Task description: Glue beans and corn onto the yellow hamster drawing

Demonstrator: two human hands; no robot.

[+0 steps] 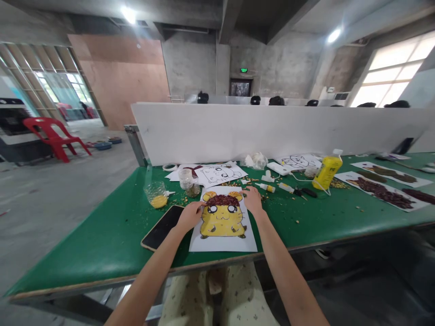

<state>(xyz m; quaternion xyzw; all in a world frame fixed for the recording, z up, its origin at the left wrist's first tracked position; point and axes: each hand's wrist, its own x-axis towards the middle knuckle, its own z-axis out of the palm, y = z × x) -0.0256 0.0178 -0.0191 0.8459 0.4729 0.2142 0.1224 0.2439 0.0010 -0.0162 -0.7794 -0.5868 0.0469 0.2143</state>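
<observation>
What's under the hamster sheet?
Green tabletop shows along the sides of the hamster sheet. Whatever lies directly beneath is covered, so anything else there can't be seen.

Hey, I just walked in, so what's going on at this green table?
A person has both hands at a cartoon animal picture on the green table: the left hand at its left side, the right hand near its upper right. The animal's body is yellow, with dark red-brown pieces across its head. A phone lies beside the left hand; a yellow bottle stands farther right.
</observation>
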